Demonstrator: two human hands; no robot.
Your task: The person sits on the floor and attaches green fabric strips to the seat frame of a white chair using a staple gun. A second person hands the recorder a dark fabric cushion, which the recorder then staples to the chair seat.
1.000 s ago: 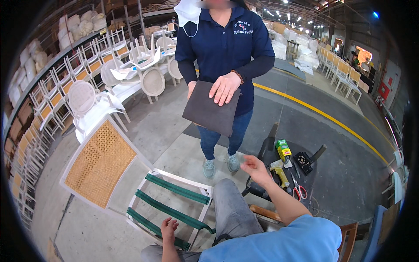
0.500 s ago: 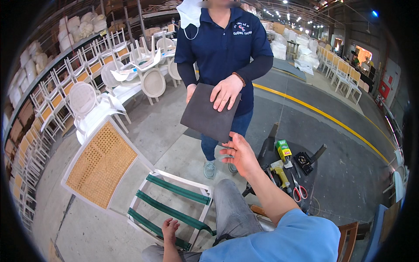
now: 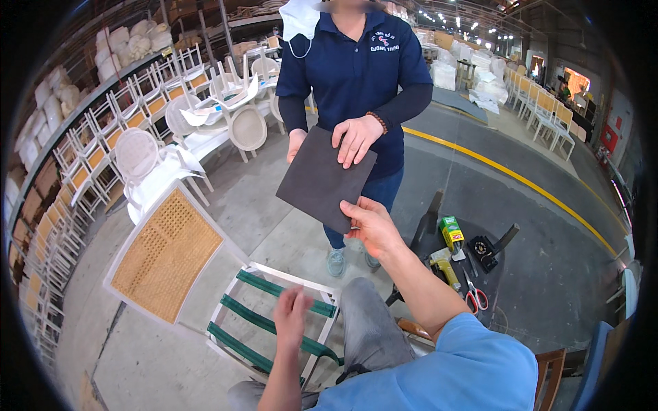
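Panel (image 3: 322,179), underside hidden, is pinched by right hand (image 3: 373,226); left hand (image 3: 290,320) blurs, grip unclear.

Pale round-backed chairs (image 3: 247,128) crowd the left; a yellow line (image 3: 504,162) cuts across the floor (image 3: 480,192); red-handled scissors (image 3: 473,292) lie near a green-and-yellow box (image 3: 452,234).

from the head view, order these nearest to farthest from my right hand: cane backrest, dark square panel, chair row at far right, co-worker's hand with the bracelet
1. Dark square panel: pinched near its lower corner by your right hand
2. Co-worker's hand: ahead, on the panel
3. Cane backrest: off to the left
4. Chair row: background, upper right
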